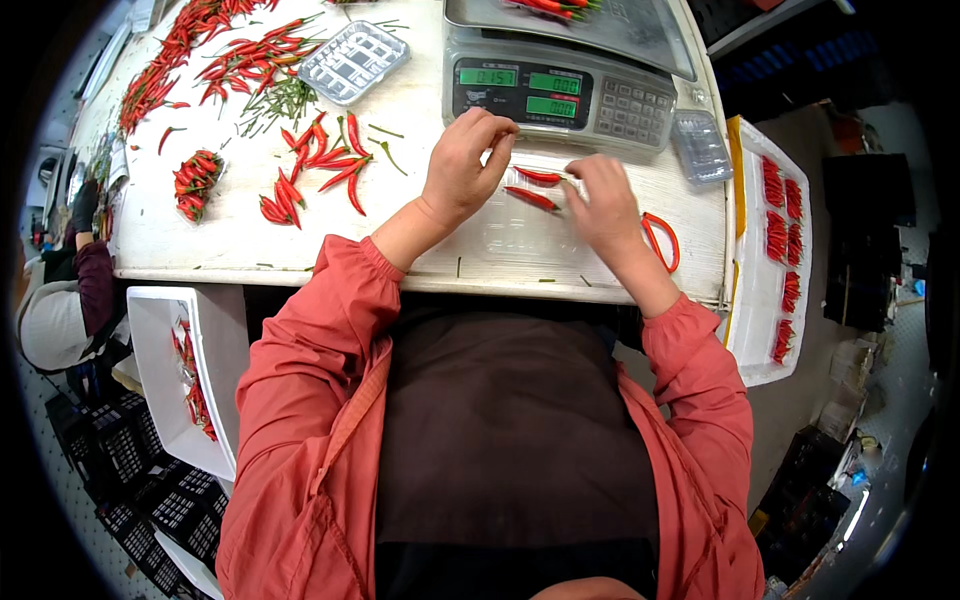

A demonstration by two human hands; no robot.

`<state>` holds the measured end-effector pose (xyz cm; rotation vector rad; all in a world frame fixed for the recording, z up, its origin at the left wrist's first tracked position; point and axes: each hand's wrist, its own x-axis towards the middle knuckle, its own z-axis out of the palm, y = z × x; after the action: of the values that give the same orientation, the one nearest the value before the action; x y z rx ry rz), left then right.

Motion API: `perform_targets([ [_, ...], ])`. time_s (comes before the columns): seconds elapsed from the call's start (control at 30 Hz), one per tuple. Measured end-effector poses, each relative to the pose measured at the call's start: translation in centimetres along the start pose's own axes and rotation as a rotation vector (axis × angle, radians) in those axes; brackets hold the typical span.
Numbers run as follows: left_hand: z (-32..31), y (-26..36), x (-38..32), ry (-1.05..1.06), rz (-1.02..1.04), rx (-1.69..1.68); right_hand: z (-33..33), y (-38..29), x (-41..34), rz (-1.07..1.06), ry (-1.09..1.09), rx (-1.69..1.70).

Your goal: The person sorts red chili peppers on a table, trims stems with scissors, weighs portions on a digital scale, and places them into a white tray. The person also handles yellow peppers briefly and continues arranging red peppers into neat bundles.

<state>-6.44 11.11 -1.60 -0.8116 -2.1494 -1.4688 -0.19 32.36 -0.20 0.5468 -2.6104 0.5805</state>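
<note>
A clear plastic tray [525, 232] lies on the white table [420, 262] in front of me, with two red chili peppers [531, 198] at its upper part. My left hand [471, 154] is raised over the tray's upper left, thumb and fingertips close together; whether something thin is between them I cannot tell. My right hand [600, 191], slightly blurred, is at the tray's right side, its fingertips by the stem ends of the peppers; its grip is unclear. Loose red chilies [330, 157] lie left of my left hand. Red-handled scissors [661, 241] rest partly behind my right wrist.
A digital scale [559, 97] stands beyond my hands. Clear trays [354, 61] lie left and right of it. Chili piles [255, 60], cut green stems [281, 101] and a chili bundle [196, 184] are leftward. Foam boxes [750, 315] flank the table; a co-worker [64, 315] is far left.
</note>
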Motion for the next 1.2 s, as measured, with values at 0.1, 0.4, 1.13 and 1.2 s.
perform_targets([
  [0.1,1.0,-0.8,-0.2,-0.036,0.083,-0.025,-2.0,1.8,1.0,0.112,0.056,0.016],
  [0.4,1.5,-0.3,-1.1,-0.535,0.201,0.010,-7.7,5.2,10.9,0.238,0.151,0.069],
  [1.13,3.6,-1.1,-1.9,-0.476,0.129,0.270,-6.5,8.8,18.6,0.253,0.191,0.244],
  [1.2,3.8,-0.7,-1.7,-0.483,0.115,0.266,-6.4,8.8,20.3,0.245,0.143,0.217],
])
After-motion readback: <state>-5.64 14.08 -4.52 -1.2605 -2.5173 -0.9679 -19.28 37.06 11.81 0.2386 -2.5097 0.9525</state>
